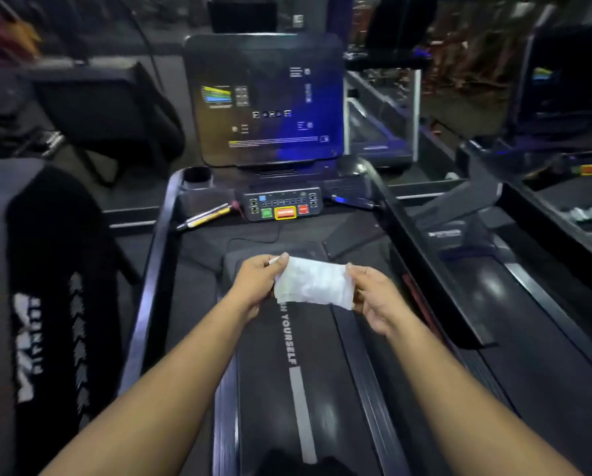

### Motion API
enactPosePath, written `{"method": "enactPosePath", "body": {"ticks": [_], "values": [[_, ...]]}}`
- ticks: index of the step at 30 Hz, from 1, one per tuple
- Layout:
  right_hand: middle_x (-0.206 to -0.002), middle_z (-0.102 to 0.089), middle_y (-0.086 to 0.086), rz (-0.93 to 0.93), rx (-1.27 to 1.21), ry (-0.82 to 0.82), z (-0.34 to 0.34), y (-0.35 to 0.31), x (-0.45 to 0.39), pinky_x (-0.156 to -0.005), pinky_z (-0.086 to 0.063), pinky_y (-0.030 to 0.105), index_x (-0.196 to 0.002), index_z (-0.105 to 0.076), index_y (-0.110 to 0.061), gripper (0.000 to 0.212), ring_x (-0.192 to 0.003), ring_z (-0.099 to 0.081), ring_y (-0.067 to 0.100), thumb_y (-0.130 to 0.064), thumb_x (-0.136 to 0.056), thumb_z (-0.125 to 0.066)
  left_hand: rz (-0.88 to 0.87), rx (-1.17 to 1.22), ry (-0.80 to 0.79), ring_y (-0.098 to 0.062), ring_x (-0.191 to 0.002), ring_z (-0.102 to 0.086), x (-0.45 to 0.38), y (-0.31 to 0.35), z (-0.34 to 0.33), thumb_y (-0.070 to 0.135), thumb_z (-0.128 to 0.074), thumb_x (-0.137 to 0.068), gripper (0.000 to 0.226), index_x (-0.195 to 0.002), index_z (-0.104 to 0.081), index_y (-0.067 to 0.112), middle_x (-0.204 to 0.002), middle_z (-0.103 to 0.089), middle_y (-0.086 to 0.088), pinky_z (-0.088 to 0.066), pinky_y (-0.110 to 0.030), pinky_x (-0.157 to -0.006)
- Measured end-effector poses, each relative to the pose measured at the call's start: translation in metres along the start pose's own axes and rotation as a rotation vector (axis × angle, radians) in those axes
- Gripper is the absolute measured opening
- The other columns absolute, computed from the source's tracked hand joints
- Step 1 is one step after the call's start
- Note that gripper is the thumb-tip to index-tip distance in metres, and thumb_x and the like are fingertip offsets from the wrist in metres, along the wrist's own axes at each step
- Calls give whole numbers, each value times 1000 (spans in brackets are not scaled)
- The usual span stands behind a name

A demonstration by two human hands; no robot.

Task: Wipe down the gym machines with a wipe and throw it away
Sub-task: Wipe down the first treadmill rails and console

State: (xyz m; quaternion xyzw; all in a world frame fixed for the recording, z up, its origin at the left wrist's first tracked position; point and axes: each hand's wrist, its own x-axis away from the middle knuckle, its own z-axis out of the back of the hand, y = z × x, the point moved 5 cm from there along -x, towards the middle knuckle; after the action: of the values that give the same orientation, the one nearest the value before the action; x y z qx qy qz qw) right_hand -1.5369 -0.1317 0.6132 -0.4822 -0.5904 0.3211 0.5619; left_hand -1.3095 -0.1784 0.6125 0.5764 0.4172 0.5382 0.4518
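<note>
The left hand (258, 285) and right hand (377, 297) each pinch one end of the white wipe (313, 285), stretched between them in the air above the treadmill belt (284, 389). The cup holder (196, 176), left of the control panel (282, 203), looks dark inside; contents cannot be determined. Side rails (150, 290) border the belt. The console screen (265, 97) stands ahead.

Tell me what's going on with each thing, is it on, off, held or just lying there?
wipe: stretched flat between both hands, above the belt
left hand: pinching the wipe's left edge
right hand: pinching its right edge
treadmill screen: lit
pen: lying on the console tray
</note>
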Motion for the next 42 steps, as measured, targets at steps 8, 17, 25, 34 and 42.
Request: {"method": "enactPosePath", "body": {"ticks": [8,17,25,34,42], "values": [[-87,-74,-9,466,543,-14,-57,11,-17,-75,-56,35,-96,-71,-26,6,-82,-69,11,-26,-90,-71,58,78,226,-10,-56,-65,47,-20,8,20,-58,-106,30,-96,-71,-5,-73,-70,-12,-54,-22,-55],[-95,-76,-6,569,648,-521,-144,65,9,-83,-54,33,-102,-78,-24,26,-91,-68,10,-26,-91,-54,124,297,399,-17,-69,-70,87,-66,63,20,-67,-100,29,-110,-71,-7,-83,-72,-16,-54,-19,-58],[-137,-58,-9,-66,397,-756,-218,165,3,-102,-48,23,-148,-46,-24,57,-124,-56,4,-26,-96,-70,181,-45,296,-14,-84,-71,110,-122,162,11,-66,-99,9,-104,-73,13,-94,-78,-5,-57,-29,-74],[-84,-71,0,-70,328,-574,-299,234,15,-70,-52,35,-97,-67,-20,5,-77,-64,10,-15,-98,-67,76,-324,576,-12,-90,-72,136,-161,270,26,-66,-101,10,-107,-73,21,-96,-76,5,-57,-23,-76],[-104,-70,10,400,666,-397,-342,226,25,-66,-49,36,-142,-49,-20,40,-90,-68,21,-13,-103,-43,-35,-488,732,0,-113,-57,148,-170,308,26,-51,-107,20,-119,-67,26,-116,-63,14,-41,-11,-95]]}}
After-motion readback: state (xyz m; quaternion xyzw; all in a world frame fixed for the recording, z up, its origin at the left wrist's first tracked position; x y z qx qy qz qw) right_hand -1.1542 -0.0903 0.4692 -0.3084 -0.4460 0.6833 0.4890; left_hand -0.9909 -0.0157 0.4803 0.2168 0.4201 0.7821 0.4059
